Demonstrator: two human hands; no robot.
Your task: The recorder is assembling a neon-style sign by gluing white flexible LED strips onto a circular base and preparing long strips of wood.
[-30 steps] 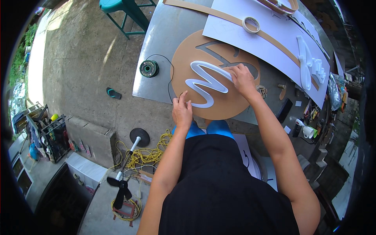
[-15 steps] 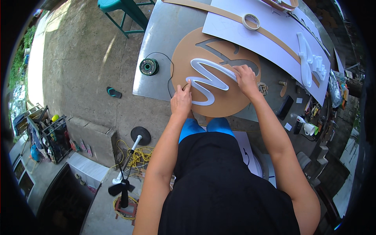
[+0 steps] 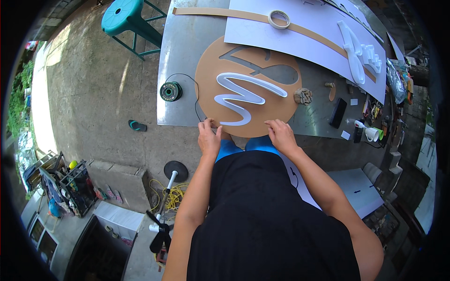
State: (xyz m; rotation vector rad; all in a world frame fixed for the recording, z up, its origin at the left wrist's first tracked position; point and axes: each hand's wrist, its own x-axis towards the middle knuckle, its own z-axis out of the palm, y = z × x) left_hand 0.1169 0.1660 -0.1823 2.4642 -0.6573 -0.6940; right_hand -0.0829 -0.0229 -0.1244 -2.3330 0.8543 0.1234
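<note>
A round brown board (image 3: 234,119) with letter-shaped cut-outs lies on the metal table, its near edge overhanging. On it stands a white, thin-walled wavy letter shape (image 3: 241,97), touched by neither hand. My left hand (image 3: 209,136) is at the board's lower left edge, fingers bent and closed on the rim. At the lower right edge my right hand (image 3: 282,136) curls its fingers over the top of the board. The undersides of both grips are hidden. Left of the board stands a dark green spool (image 3: 170,91), its black strand trailing to the board's edge.
White sheets (image 3: 248,35) cover the table's far right, bearing a brown strip (image 3: 201,12), a tape roll (image 3: 279,19) and white letter pieces (image 3: 354,54). A wadded tan lump (image 3: 303,96) touches the board. A phone (image 3: 338,113) lies farther right. A green stool (image 3: 136,25) stands left.
Both hands have left the white letter shape and drawn back to the board's near edge. The letter shape stays on the board. The whole view has shifted slightly.
</note>
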